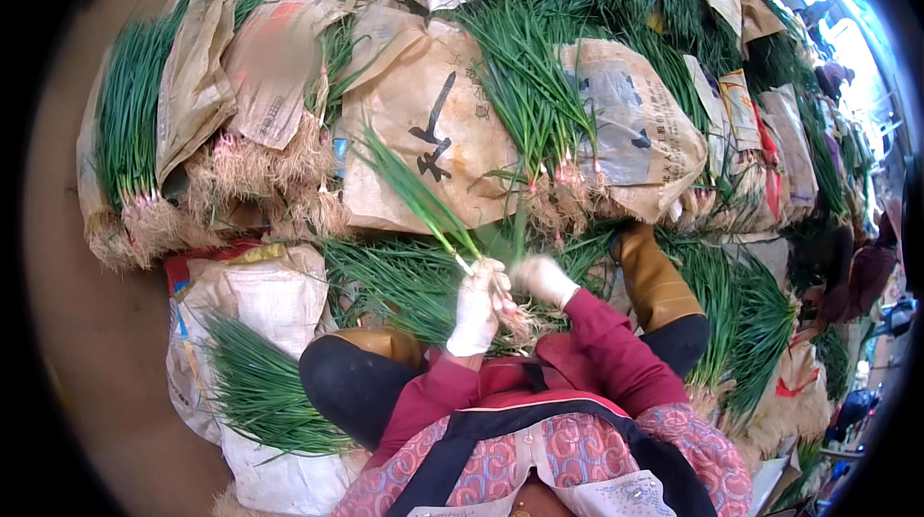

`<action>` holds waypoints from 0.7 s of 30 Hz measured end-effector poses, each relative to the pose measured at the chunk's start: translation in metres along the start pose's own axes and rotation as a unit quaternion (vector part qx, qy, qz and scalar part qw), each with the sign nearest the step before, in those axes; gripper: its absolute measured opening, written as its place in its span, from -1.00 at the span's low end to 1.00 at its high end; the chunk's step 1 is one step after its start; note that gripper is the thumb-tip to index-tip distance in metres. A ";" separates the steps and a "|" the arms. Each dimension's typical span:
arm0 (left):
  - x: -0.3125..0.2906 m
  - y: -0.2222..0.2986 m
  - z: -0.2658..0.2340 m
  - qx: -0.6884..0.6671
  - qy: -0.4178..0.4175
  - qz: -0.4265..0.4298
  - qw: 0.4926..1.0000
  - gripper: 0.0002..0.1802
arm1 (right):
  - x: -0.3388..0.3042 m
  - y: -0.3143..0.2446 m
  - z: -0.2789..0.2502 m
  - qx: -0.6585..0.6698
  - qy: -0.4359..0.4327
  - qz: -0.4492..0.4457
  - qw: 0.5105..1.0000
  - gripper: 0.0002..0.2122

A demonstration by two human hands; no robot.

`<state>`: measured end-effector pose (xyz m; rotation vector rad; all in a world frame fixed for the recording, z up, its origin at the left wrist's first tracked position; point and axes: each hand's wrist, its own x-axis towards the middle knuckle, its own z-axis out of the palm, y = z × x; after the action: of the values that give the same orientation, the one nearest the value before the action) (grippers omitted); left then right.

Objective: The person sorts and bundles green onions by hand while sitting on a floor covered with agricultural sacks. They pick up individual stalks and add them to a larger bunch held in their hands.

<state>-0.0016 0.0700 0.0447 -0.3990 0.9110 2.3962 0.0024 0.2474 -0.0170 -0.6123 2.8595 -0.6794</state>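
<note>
In front of my lap, my left hand, in a white glove, is closed around a few spring onions. Their green leaves point away to the upper left, and pale bulbs with stringy roots hang below the fingers. Close beside it on the right is my right hand, also gloved in white. Motion smears its fingers, and a blurred green streak rises above it, so what it holds is unclear. Loose spring onions lie spread beyond my hands and between my knees.
Ahead, a bundle of spring onions rests across brown woven sacks. Another bundle lies on a white sack at left. More rooted bundles stand at far left. My boots flank the work spot; people are at far right.
</note>
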 end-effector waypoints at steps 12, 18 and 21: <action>0.012 0.001 -0.003 -0.067 -0.075 -0.060 0.993 -0.52 | 0.107 0.073 -0.060 -0.047 0.233 0.419 0.876 -0.56; 0.018 0.004 -0.006 -0.061 -0.065 -0.058 0.994 -0.54 | 0.103 0.108 -0.049 0.064 0.262 0.399 0.876 -0.83; 0.016 0.006 -0.014 -0.080 -0.053 -0.059 0.994 -0.57 | 0.103 0.087 -0.065 0.317 0.258 0.421 0.810 -0.84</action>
<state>-0.0169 0.0622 0.0305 -0.3723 0.6324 2.3643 -0.1368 0.3010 -0.0036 1.0111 2.5650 -1.6246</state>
